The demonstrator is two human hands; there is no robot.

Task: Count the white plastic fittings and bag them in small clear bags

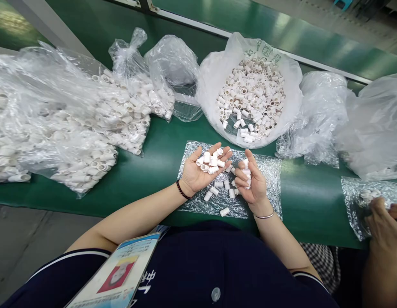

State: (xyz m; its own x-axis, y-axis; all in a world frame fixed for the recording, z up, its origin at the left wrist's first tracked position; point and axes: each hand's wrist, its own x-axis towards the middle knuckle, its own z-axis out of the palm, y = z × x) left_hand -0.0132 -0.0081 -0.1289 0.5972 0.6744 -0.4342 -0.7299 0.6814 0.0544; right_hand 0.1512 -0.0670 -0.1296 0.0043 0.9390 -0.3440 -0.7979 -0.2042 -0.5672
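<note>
My left hand (195, 176) lies palm up with its fingers extended, bearing a small pile of white plastic pipe fittings (213, 160). To its right, my right hand (256, 185) is turned palm inward, its fingers curled around a few more fittings (246, 172). Both hands are above a flat clear plastic bag (269, 188) on the green work surface. Several loose fittings (224, 211) are scattered on that bag, some between and below my hands. My right fingers partly cover what they hold.
Behind my hands stands a white bag-lined container (209, 85) full of fittings. Large clear bags of fittings (73, 132) cover the left side. Crumpled plastic bags (323, 111) lie at right. A co-worker's hand (380, 218) is over another flat bag (352, 196).
</note>
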